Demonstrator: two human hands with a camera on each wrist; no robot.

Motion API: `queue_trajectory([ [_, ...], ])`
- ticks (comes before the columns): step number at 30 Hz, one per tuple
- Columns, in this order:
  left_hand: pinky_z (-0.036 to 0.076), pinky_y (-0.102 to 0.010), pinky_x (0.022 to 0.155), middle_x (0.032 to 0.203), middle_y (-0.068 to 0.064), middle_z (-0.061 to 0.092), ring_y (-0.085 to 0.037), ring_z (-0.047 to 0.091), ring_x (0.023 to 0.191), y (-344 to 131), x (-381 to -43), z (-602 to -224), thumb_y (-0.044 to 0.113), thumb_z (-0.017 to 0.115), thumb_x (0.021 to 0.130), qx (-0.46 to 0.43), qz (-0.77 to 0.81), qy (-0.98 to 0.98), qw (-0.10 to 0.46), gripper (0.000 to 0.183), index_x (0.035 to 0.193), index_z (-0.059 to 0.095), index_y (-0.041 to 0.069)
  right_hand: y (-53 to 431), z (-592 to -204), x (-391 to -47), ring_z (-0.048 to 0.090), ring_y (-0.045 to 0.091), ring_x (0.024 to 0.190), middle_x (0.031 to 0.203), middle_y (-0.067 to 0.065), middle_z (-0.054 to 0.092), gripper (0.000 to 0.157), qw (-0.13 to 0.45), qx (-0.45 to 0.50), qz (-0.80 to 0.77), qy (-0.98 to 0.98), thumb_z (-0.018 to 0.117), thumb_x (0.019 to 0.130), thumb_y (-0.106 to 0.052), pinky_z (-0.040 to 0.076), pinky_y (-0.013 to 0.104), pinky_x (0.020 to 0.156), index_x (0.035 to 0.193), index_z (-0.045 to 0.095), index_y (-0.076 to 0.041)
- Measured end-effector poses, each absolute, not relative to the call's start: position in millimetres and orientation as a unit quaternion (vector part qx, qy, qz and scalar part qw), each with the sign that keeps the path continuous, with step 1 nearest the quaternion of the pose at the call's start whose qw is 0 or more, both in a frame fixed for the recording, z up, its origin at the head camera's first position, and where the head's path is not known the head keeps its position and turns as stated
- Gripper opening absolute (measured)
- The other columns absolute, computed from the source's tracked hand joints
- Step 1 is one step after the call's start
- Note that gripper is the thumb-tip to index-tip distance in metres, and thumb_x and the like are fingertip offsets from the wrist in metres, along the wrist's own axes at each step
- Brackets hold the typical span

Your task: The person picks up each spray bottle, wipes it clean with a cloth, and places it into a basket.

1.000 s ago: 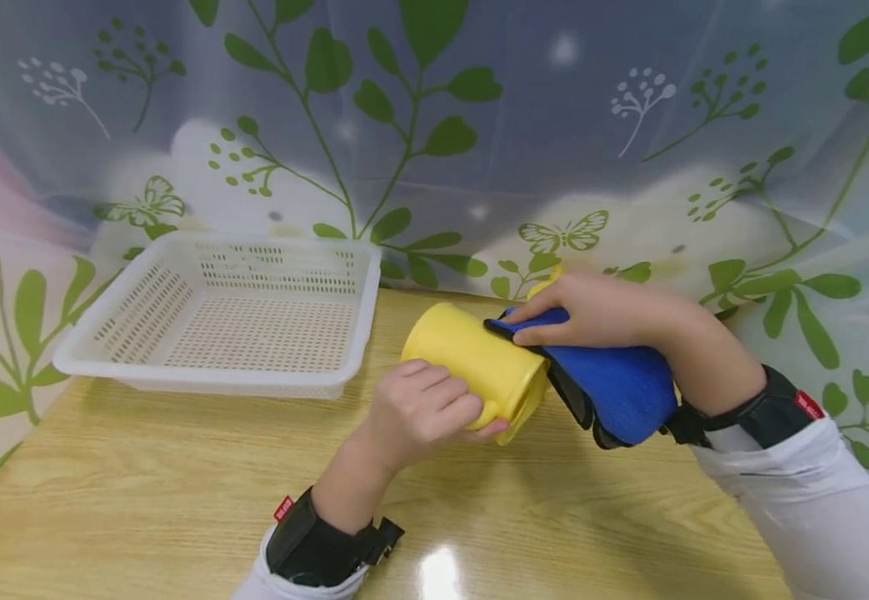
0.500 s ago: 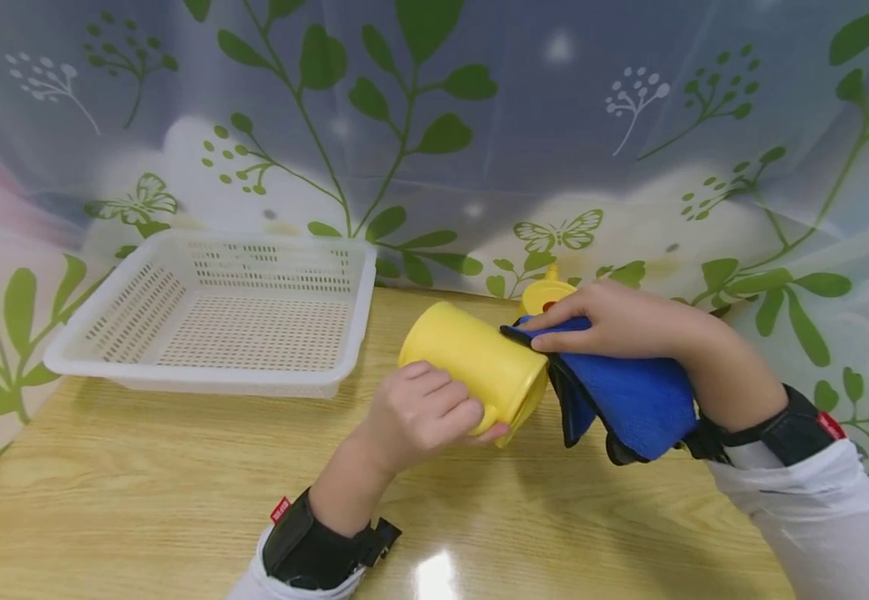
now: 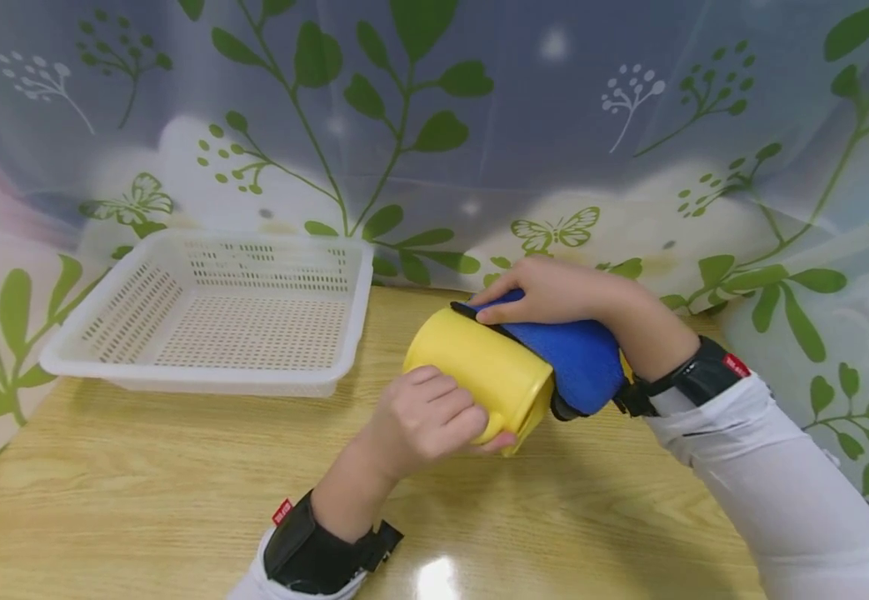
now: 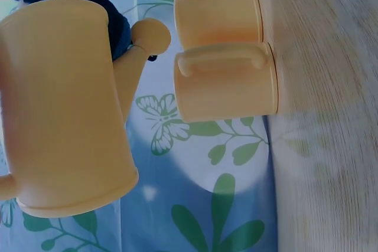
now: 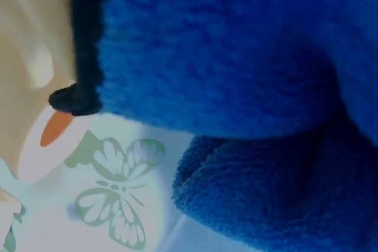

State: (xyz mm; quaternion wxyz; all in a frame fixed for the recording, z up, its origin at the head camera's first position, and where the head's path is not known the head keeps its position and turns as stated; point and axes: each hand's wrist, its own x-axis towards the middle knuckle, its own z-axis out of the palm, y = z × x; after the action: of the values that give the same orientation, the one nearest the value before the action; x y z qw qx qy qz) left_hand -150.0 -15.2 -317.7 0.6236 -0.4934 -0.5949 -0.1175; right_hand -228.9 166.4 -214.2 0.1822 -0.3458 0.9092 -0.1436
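In the head view my left hand grips the handle of a yellow pitcher, tipped on its side above the table. My right hand holds a blue cloth with black edging against the pitcher's upper side, most of it draped under the palm. The left wrist view has the pitcher's body large at left, with a cone-shaped yellow part ending in a round tip beside it. Cloth fills much of the right wrist view, where the fingers holding it are hidden.
A white perforated plastic basket stands at left on the wood-grain table. Two yellow mugs stand against the patterned curtain; in the head view my right hand and the cloth largely hide them.
The right hand and cloth first shifted a little right, then moved left along the pitcher toward its far end. The left hand and pitcher have stayed almost in place.
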Motion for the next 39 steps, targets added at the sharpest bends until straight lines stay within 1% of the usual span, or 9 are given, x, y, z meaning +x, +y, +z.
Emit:
queue_trajectory([
  [4, 0.03, -0.016, 0.045, 0.049, 0.009, 0.039, -0.003, 0.031, 0.044, -17.2, -150.8, -318.1, 0.036, 0.064, 0.08, -0.491, -0.118, -0.596, 0.624, 0.039, 0.057, 0.039, 0.017, 162.5, -216.0, -234.2, 0.055, 0.013, 0.091, 0.118, 0.004, 0.061, 0.035, 0.191, -0.349, -0.143, 0.906, 0.054, 0.09, -0.042, 0.042, 0.033, 0.075, 0.12, 0.058, -0.025],
  [6, 0.031, -0.017, 0.045, 0.049, 0.009, 0.039, -0.003, 0.031, 0.045, -18.4, -151.5, -318.0, 0.036, 0.064, 0.08, -0.49, -0.121, -0.596, 0.624, 0.039, 0.057, 0.039, 0.017, 164.3, -215.2, -234.3, 0.056, 0.014, 0.089, 0.117, 0.004, 0.061, 0.035, 0.2, -0.353, -0.148, 0.902, 0.054, 0.09, -0.041, 0.042, 0.033, 0.074, 0.12, 0.059, -0.023],
  [10, 0.033, -0.018, 0.045, 0.049, 0.008, 0.041, -0.004, 0.033, 0.045, -21.4, -153.1, -317.1, 0.035, 0.063, 0.081, -0.49, -0.127, -0.595, 0.624, 0.038, 0.058, 0.04, 0.016, 174.9, -212.8, -233.1, 0.055, 0.016, 0.101, 0.12, 0.007, 0.06, 0.037, 0.219, -0.355, -0.161, 0.894, 0.055, 0.089, -0.04, 0.044, 0.037, 0.084, 0.12, 0.058, -0.02],
  [13, 0.033, -0.018, 0.045, 0.05, 0.008, 0.042, -0.005, 0.035, 0.045, -22.8, -154.3, -316.5, 0.035, 0.064, 0.081, -0.488, -0.131, -0.591, 0.628, 0.038, 0.058, 0.041, 0.015, 185.8, -213.4, -230.1, 0.053, 0.018, 0.106, 0.121, 0.008, 0.059, 0.038, 0.225, -0.358, -0.172, 0.89, 0.056, 0.089, -0.04, 0.045, 0.039, 0.087, 0.12, 0.059, -0.019],
  [21, 0.032, -0.017, 0.045, 0.05, 0.008, 0.042, -0.005, 0.034, 0.046, -24.7, -157.0, -318.3, 0.035, 0.064, 0.081, -0.488, -0.137, -0.592, 0.626, 0.039, 0.058, 0.041, 0.015, 214.7, -220.7, -213.6, 0.055, 0.015, 0.088, 0.113, 0.006, 0.062, 0.035, 0.225, -0.342, -0.199, 0.89, 0.054, 0.09, -0.038, 0.043, 0.031, 0.072, 0.12, 0.059, -0.019],
  [26, 0.032, -0.017, 0.045, 0.05, 0.008, 0.042, -0.005, 0.033, 0.046, -24.6, -158.8, -319.0, 0.034, 0.063, 0.083, -0.489, -0.138, -0.589, 0.629, 0.038, 0.058, 0.041, 0.015, 228.1, -227.4, -205.9, 0.055, 0.015, 0.087, 0.113, 0.005, 0.062, 0.034, 0.216, -0.324, -0.219, 0.895, 0.054, 0.09, -0.038, 0.044, 0.031, 0.072, 0.119, 0.059, -0.02],
  [29, 0.032, -0.017, 0.045, 0.05, 0.008, 0.042, -0.005, 0.032, 0.046, -22.8, -158.2, -318.4, 0.034, 0.063, 0.082, -0.493, -0.132, -0.583, 0.633, 0.037, 0.058, 0.042, 0.016, 230.1, -231.8, -204.9, 0.055, 0.015, 0.091, 0.113, 0.004, 0.062, 0.034, 0.215, -0.324, -0.236, 0.89, 0.054, 0.091, -0.036, 0.045, 0.032, 0.075, 0.12, 0.059, -0.018],
  [37, 0.029, -0.017, 0.045, 0.05, 0.008, 0.037, -0.004, 0.03, 0.045, -18.2, -152.5, -316.5, 0.035, 0.062, 0.083, -0.497, -0.122, -0.58, 0.634, 0.039, 0.057, 0.039, 0.017, 217.0, -237.6, -215.4, 0.055, 0.014, 0.096, 0.115, 0.005, 0.062, 0.036, 0.217, -0.338, -0.243, 0.883, 0.053, 0.091, -0.036, 0.046, 0.032, 0.08, 0.121, 0.058, -0.016],
  [39, 0.028, -0.016, 0.045, 0.05, 0.009, 0.037, -0.004, 0.029, 0.045, -17.5, -151.2, -316.3, 0.035, 0.061, 0.083, -0.498, -0.12, -0.579, 0.634, 0.039, 0.056, 0.038, 0.017, 211.8, -237.8, -218.7, 0.056, 0.015, 0.093, 0.111, 0.005, 0.063, 0.036, 0.218, -0.346, -0.242, 0.88, 0.054, 0.092, -0.034, 0.046, 0.033, 0.078, 0.121, 0.057, -0.015],
])
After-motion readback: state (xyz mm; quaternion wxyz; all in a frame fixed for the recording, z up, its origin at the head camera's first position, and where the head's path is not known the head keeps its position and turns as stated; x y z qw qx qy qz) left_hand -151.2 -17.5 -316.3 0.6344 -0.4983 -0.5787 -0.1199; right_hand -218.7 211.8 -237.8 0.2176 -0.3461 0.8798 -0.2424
